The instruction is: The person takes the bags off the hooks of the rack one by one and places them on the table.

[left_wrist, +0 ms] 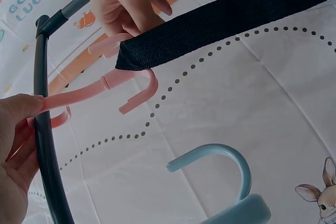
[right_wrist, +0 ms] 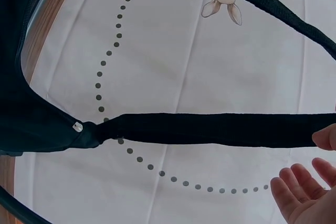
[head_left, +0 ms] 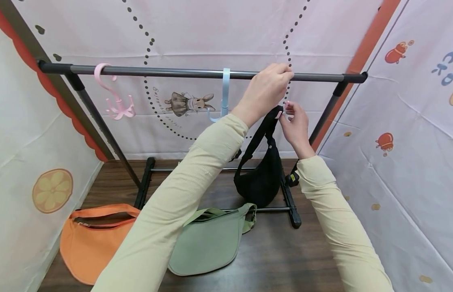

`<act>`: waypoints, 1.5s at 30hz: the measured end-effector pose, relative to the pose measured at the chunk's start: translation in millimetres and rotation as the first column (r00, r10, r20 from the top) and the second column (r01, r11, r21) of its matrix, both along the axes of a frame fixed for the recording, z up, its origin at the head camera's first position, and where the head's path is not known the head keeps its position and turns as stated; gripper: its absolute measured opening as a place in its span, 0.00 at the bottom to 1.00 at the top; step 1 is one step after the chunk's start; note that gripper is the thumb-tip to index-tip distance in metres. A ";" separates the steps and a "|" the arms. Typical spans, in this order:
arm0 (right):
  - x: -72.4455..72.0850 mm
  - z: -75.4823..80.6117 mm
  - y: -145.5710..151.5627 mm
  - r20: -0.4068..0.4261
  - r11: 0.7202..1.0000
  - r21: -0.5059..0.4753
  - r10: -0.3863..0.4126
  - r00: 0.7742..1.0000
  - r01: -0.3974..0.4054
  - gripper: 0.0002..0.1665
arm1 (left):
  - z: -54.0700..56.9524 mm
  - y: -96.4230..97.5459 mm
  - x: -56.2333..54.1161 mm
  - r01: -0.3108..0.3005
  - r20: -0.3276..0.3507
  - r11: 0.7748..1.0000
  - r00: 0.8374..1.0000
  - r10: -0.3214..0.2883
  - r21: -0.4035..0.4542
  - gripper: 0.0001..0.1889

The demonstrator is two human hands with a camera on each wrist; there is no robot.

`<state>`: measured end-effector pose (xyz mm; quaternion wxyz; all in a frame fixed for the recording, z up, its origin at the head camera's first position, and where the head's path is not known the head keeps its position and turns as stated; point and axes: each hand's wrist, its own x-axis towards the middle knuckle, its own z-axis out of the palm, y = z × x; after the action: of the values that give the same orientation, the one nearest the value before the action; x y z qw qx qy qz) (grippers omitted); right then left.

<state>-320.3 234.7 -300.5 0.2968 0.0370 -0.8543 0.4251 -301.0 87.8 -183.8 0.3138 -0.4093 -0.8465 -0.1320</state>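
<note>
At the right part of the black rail (head_left: pixel 310 77), my left hand (head_left: pixel 268 93) grips the curved top of a pink swivel hook (left_wrist: pixel 79 94), its thumb and fingers around hook and rail. The strap (left_wrist: pixel 210 30) of a black shoulder bag (head_left: pixel 261 178) lies over one of the hook's lower prongs. Close below the rail, my right hand (head_left: pixel 296 125) holds the strap end beside those prongs, its thumb against the strap (right_wrist: pixel 220 129) and the other fingers loosely bent. The bag hangs down under the hands. Part of the grip is hidden.
Another pink hook (head_left: pixel 118 107) hangs at the rail's left, a light blue hook (head_left: pixel 225 93) near its middle. An orange bag (head_left: pixel 91 247) and a green bag (head_left: pixel 208 247) lie on the wooden floor. Printed cloth walls (head_left: pixel 405 134) surround the rack.
</note>
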 end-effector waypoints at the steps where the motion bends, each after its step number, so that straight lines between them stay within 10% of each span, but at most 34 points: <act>1: -0.8 0.2 0.0 -0.001 1.000 0.001 0.000 1.000 0.000 0.19 | 0.0 0.2 0.2 0.000 0.000 1.000 1.000 0.000 0.001 0.16; 19: -1.2 -4.2 -1.2 -0.072 1.000 -0.006 -0.011 0.997 0.011 0.05 | -0.2 4.6 -0.6 0.019 -0.008 1.000 1.000 -0.019 0.010 0.16; 45: 0.4 22.3 16.6 -0.144 0.997 0.070 -0.020 0.989 0.030 0.11 | -3.5 1.2 -2.6 0.025 0.015 0.999 1.000 -0.026 0.048 0.14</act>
<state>-319.9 251.3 -278.2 0.3609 0.0674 -0.8460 0.3865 -303.6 89.0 -187.3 0.3149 -0.4113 -0.8404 -0.1593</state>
